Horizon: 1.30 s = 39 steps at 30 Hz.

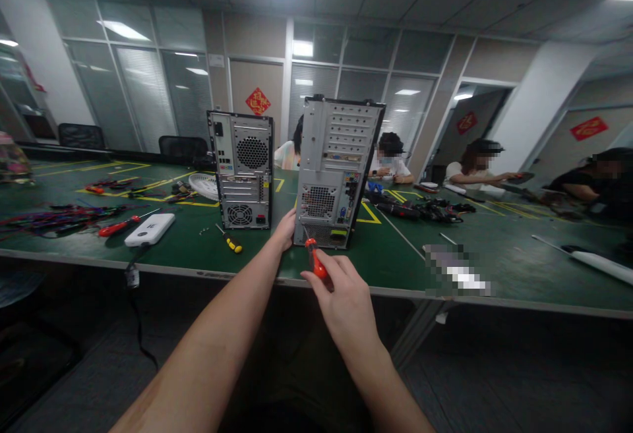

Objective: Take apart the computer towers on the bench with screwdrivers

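A tall silver computer tower (337,169) stands upright near the front edge of the green table (188,248), its rear panel facing me. My left hand (285,230) rests against the tower's lower left edge, fingers curled round the corner. My right hand (341,294) is closed on a screwdriver (314,261) with an orange-red handle; its tip points up at the tower's lower rear panel. A second, smaller tower (241,169) stands just to the left.
A yellow-handled screwdriver (230,240), a white box (150,229) with a cable, a red-handled tool (119,225) and bundled wires (54,217) lie at left. Black cables (425,209) lie at right. Several people sit at the table's far side.
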{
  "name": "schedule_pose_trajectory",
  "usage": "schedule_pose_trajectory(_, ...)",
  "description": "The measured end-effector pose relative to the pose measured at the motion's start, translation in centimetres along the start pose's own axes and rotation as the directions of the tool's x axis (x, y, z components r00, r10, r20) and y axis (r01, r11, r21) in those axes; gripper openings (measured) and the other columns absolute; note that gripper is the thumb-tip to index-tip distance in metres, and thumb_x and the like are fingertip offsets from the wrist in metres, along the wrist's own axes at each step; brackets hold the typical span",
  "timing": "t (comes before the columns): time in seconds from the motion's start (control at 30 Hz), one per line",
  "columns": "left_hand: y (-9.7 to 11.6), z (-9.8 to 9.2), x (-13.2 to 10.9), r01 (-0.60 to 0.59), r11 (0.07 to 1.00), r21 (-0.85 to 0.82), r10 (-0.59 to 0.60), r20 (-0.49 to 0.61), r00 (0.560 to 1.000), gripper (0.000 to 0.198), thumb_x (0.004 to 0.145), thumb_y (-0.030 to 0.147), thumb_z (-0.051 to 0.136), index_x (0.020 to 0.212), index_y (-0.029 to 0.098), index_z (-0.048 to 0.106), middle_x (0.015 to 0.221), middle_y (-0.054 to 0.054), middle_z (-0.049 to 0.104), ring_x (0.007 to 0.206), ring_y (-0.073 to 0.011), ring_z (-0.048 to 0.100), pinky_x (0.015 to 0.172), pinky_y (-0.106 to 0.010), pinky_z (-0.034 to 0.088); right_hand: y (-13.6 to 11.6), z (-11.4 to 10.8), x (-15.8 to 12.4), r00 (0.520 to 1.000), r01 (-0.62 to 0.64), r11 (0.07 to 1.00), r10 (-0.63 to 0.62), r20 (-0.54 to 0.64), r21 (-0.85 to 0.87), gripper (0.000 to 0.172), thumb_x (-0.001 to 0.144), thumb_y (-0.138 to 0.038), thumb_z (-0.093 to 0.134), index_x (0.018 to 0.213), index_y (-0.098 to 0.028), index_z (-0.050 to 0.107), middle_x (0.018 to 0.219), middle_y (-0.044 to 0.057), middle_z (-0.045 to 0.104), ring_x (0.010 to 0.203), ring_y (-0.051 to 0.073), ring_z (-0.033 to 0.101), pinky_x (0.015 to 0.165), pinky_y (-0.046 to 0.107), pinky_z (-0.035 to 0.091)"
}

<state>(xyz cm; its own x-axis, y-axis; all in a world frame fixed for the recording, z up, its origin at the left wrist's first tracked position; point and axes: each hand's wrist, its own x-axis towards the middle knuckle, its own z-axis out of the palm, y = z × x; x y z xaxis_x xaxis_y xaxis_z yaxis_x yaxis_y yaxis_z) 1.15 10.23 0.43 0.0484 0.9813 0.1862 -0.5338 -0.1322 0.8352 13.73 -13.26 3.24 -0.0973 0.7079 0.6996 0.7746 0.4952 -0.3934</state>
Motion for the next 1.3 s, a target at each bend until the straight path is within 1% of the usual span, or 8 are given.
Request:
schedule_pose_trajectory(0.17, -0.06, -0.02, 0.02, -0.001, 1.000, -0.010, 0.001, 0.001, 1.000, 0.035, 0.079, 0.028, 0.080, 0.112, 0.018, 0.079, 0.097, -0.007, 0.083, 0.095, -0.0243, 0.078, 0.089, -0.035, 0.061, -0.30, -0.08, -0.14, 0.997, 0.062, 0.998, -0.063, 0.050, 0.020, 0.035, 0.099, -0.015, 0.065, 0.133, -0.019, 0.072, 0.127, 0.014, 0.065, 0.094, 0.022, 0.072, 0.089, 0.039, 0.064)
schedule_pose_trajectory(0.33, -0.10, -0.04, 0.11, 0.000, 1.000, -0.011, 0.000, 0.003, 1.000, 0.033, 0.079, 0.026, 0.078, 0.112, 0.017, 0.079, 0.096, -0.007, 0.083, 0.092, -0.0235, 0.078, 0.087, -0.034, 0.061, -0.49, -0.43, -0.32, 0.994, 0.079, 0.997, -0.080, 0.080, 0.013, 0.040, 0.103, -0.013, 0.055, 0.140, -0.019, 0.068, 0.135, 0.016, 0.064, 0.108, 0.026, 0.070, 0.098, 0.045, 0.062)
schedule_pose_trajectory(0.47, -0.13, -0.13, 0.14, 0.000, 1.000, -0.007, 0.000, 0.006, 1.000, 0.037, 0.078, 0.029, 0.081, 0.113, 0.018, 0.079, 0.093, -0.006, 0.082, 0.088, -0.0223, 0.078, 0.082, -0.031, 0.061, -0.22, -0.56, -0.39, 0.990, 0.112, 0.993, -0.108, 0.095, -0.037, 0.042, 0.100, -0.008, 0.054, 0.135, -0.021, 0.071, 0.138, 0.014, 0.064, 0.122, 0.029, 0.066, 0.105, 0.047, 0.059)
schedule_pose_trajectory(0.67, -0.09, -0.12, 0.13, 0.009, 1.000, -0.010, -0.009, 0.003, 1.000, 0.036, 0.077, 0.031, 0.083, 0.110, 0.017, 0.078, 0.091, -0.006, 0.082, 0.088, -0.0224, 0.078, 0.087, -0.033, 0.061, -0.42, -0.25, -0.27, 0.996, -0.012, 1.000, 0.010, 0.088, 0.028, 0.039, 0.097, -0.022, 0.071, 0.136, -0.018, 0.069, 0.112, 0.010, 0.071, 0.093, 0.024, 0.073, 0.087, 0.039, 0.063)
schedule_pose_trajectory(0.73, -0.08, -0.09, 0.10, 0.007, 1.000, -0.011, -0.007, 0.008, 1.000, 0.037, 0.077, 0.031, 0.083, 0.111, 0.017, 0.078, 0.092, -0.006, 0.082, 0.090, -0.0228, 0.078, 0.087, -0.034, 0.061, -0.44, -0.29, -0.24, 0.997, 0.002, 0.999, -0.004, 0.080, 0.032, 0.038, 0.099, -0.021, 0.069, 0.137, -0.018, 0.069, 0.114, 0.011, 0.071, 0.095, 0.024, 0.072, 0.086, 0.038, 0.063)
schedule_pose_trajectory(0.93, 0.01, 0.02, -0.06, 0.004, 1.000, -0.019, -0.004, 0.008, 1.000, 0.037, 0.077, 0.029, 0.082, 0.112, 0.017, 0.079, 0.095, -0.007, 0.082, 0.093, -0.0235, 0.078, 0.089, -0.034, 0.060, -0.19, -0.75, -0.30, 0.989, 0.126, 0.990, -0.120, 0.086, -0.066, 0.041, 0.097, -0.006, 0.056, 0.129, -0.023, 0.075, 0.135, 0.013, 0.067, 0.117, 0.028, 0.066, 0.101, 0.047, 0.059)
schedule_pose_trajectory(1.13, 0.01, 0.01, 0.01, 0.011, 1.000, -0.007, -0.011, -0.001, 1.000, 0.035, 0.078, 0.029, 0.081, 0.110, 0.018, 0.079, 0.093, -0.006, 0.082, 0.092, -0.0236, 0.078, 0.087, -0.034, 0.061, -0.24, -0.39, -0.21, 0.999, -0.039, 0.999, 0.037, 0.036, 0.036, 0.036, 0.098, -0.021, 0.070, 0.134, -0.018, 0.070, 0.113, 0.011, 0.073, 0.096, 0.025, 0.073, 0.087, 0.039, 0.063)
schedule_pose_trajectory(1.3, -0.02, 0.00, 0.03, 0.004, 1.000, 0.000, -0.004, 0.002, 1.000, 0.032, 0.078, 0.029, 0.080, 0.107, 0.016, 0.078, 0.091, -0.006, 0.082, 0.091, -0.0232, 0.078, 0.087, -0.034, 0.061, -0.26, -0.41, -0.35, 0.991, 0.084, 0.995, -0.078, 0.113, -0.052, 0.036, 0.098, -0.011, 0.062, 0.131, -0.020, 0.072, 0.128, 0.013, 0.068, 0.102, 0.025, 0.070, 0.090, 0.040, 0.062)
